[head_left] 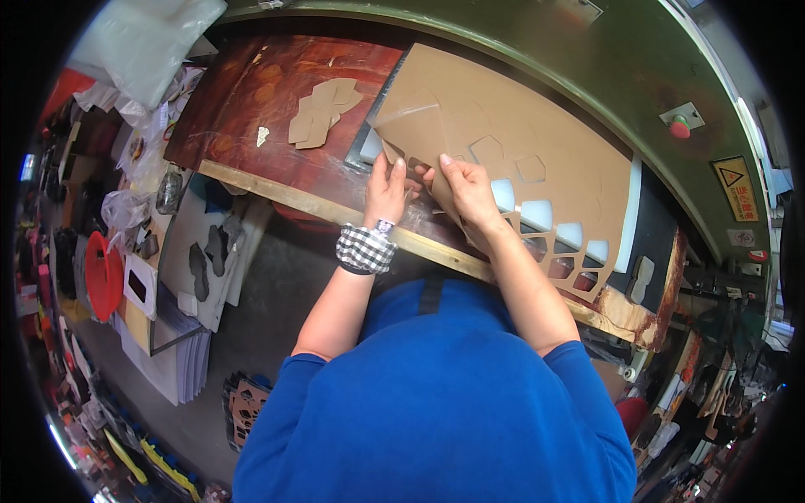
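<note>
A large, thin brown sheet of cardboard-like material (537, 126) lies mostly flat over a white board (629, 220), its near left part raised and bent. Open polygonal holes line its near side, the board showing through some; farther in, polygonal outlines mark its surface.

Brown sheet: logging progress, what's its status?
Right grip holding brown sheet; left grip close, contact unclear. Sheet partly lifted at left. Cut pieces piled to its left.

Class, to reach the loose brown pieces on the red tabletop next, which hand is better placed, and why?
Probably the left hand: it is nearer the loose brown pieces, while the right hand holds the brown sheet farther away.
</note>
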Demonstrator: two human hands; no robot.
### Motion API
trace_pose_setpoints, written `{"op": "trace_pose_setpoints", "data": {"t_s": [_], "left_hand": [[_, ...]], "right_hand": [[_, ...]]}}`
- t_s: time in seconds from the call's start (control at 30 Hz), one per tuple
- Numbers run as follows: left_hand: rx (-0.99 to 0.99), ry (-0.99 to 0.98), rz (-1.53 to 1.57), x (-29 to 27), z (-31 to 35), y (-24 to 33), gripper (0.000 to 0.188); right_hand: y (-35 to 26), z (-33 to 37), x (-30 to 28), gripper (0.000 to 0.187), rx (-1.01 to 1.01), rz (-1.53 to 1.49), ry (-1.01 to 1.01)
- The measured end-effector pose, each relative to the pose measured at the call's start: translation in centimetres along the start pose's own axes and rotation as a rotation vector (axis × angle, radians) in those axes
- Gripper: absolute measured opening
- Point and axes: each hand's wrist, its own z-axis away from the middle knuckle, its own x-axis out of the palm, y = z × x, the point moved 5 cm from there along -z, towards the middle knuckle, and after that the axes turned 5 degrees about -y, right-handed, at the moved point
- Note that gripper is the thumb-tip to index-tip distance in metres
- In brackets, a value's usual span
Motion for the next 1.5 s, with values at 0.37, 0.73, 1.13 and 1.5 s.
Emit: {"op": "trace_pose_setpoints", "data": {"t_s": [0.37,0.73,1.13,1.5], "left_hand": [[0.089,0.38,-0.433,-5.1,-0.9,1.3,0.03],[-0.478,-0.194,0.287,5.0,3.9,-1.8,0.026],[-0.173,-0.261,-0.074,5.4,3.7,-3.6,0.056],[-0.004,-0.177,-0.804,4.9,1.3,2.2,0.029]], "right_hand": [[-3.6,-1.7,-5.6,0.033,-0.175,0.291,0.173],[-2.8,-1.3,-8.2,0.033,-0.112,0.135,0.128],[-2.4,-0.8,-6.3,0.036,-0.22,0.29,0.236],[-4.5,-1.4,-9.0,0.034,-0.266,0.371,0.256]]}}
